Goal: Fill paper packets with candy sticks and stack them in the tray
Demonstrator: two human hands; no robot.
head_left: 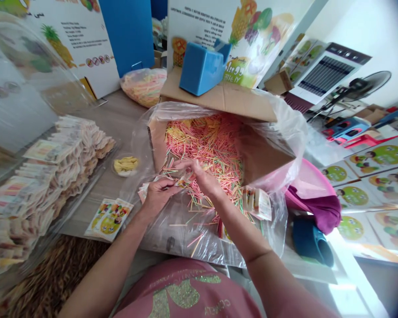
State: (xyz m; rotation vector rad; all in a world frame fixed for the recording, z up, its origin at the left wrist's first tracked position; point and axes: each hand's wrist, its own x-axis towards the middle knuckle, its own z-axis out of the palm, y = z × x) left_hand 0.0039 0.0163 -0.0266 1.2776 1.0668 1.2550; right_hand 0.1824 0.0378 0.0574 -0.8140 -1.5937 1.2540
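Many thin pink, yellow and green sticks [207, 137] fill an open cardboard box lined with clear plastic, and some lie loose at its front. At the front edge of the pile, my left hand [161, 191] pinches a small printed packet [181, 182]. Just right of it, my right hand [200, 174] has its fingers bent toward the same packet; what lies between them is too small to tell. More printed packets [109, 218] lie flat to the left of my left forearm. A bundle of packets [257, 203] rests right of my right forearm.
Long stacks of packets [49, 176] cover the left side. A small dish of yellow pieces [126, 165] sits left of the box. A blue tape dispenser [202, 68] stands on the box flap. At the right are a pink basket [307, 176] and a dark blue container [311, 240].
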